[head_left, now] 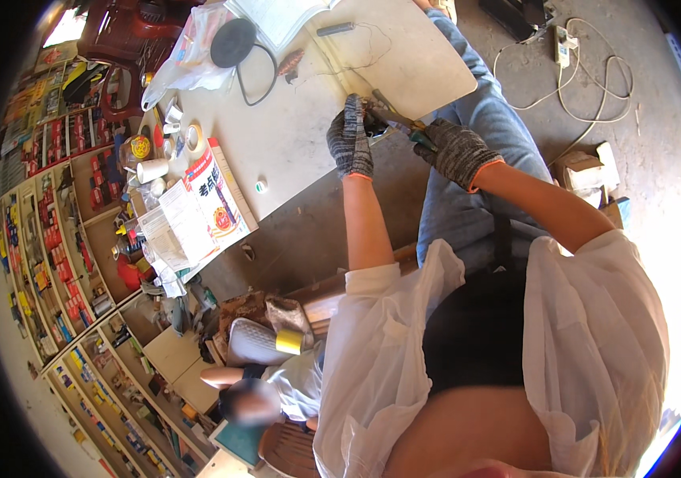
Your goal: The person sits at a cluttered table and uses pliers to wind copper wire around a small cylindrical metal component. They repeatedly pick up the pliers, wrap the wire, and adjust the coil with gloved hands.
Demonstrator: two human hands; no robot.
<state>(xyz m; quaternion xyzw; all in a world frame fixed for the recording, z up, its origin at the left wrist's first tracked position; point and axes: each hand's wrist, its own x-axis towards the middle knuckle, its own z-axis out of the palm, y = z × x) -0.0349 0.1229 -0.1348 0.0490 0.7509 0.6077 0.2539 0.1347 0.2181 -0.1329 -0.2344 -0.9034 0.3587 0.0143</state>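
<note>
Both my hands wear grey knit gloves and meet at the near edge of the pale table [309,151]. My left hand [349,137] is closed around a small dark part [372,123], mostly hidden by the fingers. My right hand [460,154] grips a green-handled tool [422,140], and its long metal end reaches left to the dark part. Glove and distance hide the tool's exact kind. Beyond my hands lie a grey cylinder [336,29] with thin wires and a small reddish-brown piece [291,62]. A black disc [233,43] with a looped black cord rests farther left.
A red-and-white book [217,199], a tape roll [195,139] and a white cup [152,170] crowd the table's left end. Stocked shelves [58,231] line the left. Another person [289,392] is at lower left. A power strip [562,46] with coiled cable lies on the floor.
</note>
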